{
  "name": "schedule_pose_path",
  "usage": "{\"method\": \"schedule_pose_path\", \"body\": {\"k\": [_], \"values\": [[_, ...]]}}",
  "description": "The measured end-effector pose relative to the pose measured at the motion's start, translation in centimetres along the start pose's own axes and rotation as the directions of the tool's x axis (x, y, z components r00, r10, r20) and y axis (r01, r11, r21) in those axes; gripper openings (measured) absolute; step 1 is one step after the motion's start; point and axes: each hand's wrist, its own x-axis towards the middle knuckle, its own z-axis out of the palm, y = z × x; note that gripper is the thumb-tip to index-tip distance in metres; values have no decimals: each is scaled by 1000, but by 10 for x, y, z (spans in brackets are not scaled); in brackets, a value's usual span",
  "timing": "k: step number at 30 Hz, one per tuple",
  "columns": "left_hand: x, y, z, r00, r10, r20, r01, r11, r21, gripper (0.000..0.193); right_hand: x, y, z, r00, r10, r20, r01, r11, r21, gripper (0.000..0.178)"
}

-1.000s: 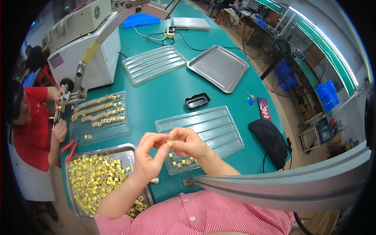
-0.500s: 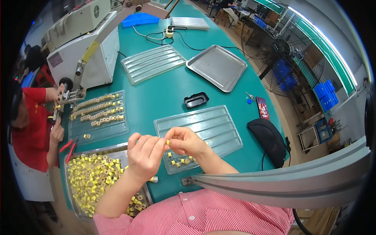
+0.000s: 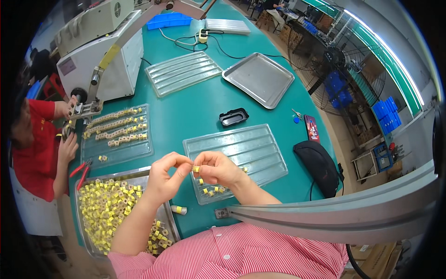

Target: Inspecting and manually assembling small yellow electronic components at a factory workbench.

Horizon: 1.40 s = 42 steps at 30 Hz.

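A small yellow-wrapped coil (image 3: 196,169) sits between my two hands. My right hand (image 3: 217,170) grips it with thumb and fingers closed. My left hand (image 3: 165,179) pinches at its left side with thumb and forefinger; whether they hold the body or a thin lead is too small to tell. Below my right hand lies a clear ridged plastic tray (image 3: 260,153), with several more coils (image 3: 214,191) along its near end. A metal tray (image 3: 165,215) heaped with loose yellow coils (image 3: 109,211) stands under my left forearm.
A co-worker in red (image 3: 42,149) sits left, hands at a machine (image 3: 100,69). Red-handled pliers (image 3: 82,174), a tray of coil rows (image 3: 116,151), a black box (image 3: 233,117), an empty metal tray (image 3: 260,81) and a black pouch (image 3: 318,169) lie around. A metal rail (image 3: 334,223) crosses right.
My left hand has drawn slightly left and its fingers have loosened from a tighter curl, so the coil shows more clearly. My right hand stays nearly in place, holding the coil.
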Motion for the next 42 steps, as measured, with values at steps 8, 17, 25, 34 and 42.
{"method": "schedule_pose_path", "body": {"k": [8, 17, 25, 34, 42], "values": [[-9, -14, 8, 968, -204, 145, 249, 829, -500, 18, 0, 0, 1, 1000, -5, 29, 4, 999, 46, 6], [-10, -14, 13, 947, -248, 206, 322, 719, -615, 20, -3, -4, -1, 999, -11, 48, 11, 1000, 10, 8], [-8, -14, 14, 944, -246, 220, 330, 712, -620, 19, -3, -6, 1, 999, -37, 34, 39, 998, -49, 9], [-9, -8, 12, 957, -248, 150, 290, 828, -480, 22, -3, -10, 2, 997, -67, -31, 60, 981, -182, 9], [0, 2, 2, 877, 468, 114, -443, 692, 570, 29, 0, -7, -1, 996, -9, -94, -14, 971, -240, 9]]}}
